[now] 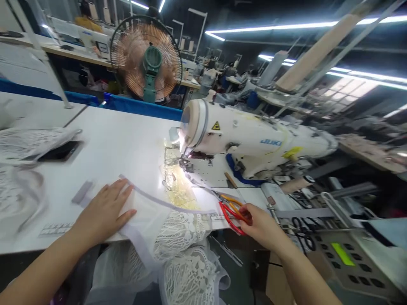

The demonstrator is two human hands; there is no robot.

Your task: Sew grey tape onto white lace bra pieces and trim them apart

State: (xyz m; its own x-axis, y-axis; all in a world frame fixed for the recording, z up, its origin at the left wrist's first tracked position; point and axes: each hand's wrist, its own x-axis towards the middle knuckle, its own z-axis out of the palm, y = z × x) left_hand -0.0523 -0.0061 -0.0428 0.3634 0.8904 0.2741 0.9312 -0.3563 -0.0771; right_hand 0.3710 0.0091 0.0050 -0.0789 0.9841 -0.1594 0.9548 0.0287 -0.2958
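Observation:
My left hand (103, 209) lies flat with its fingers stretched out, pressing a sheer white garment piece with a pale lilac binding (155, 203) on the table. White lace (187, 264) of the same garment hangs over the front edge toward my lap. My right hand (262, 224) is closed around the looped handles of red and orange scissors (233, 209). Their blades point up and left, toward the needle area of a white sewing machine (235, 131). A strip of binding runs close by the blades; whether they touch it I cannot tell.
White lace pieces (20, 199) and a dark phone (62, 151) lie on the left. A fan (146, 59) stands behind the table. Right of the machine are a thread cone (297, 185), black scissors (303, 233) and a control panel (352, 258).

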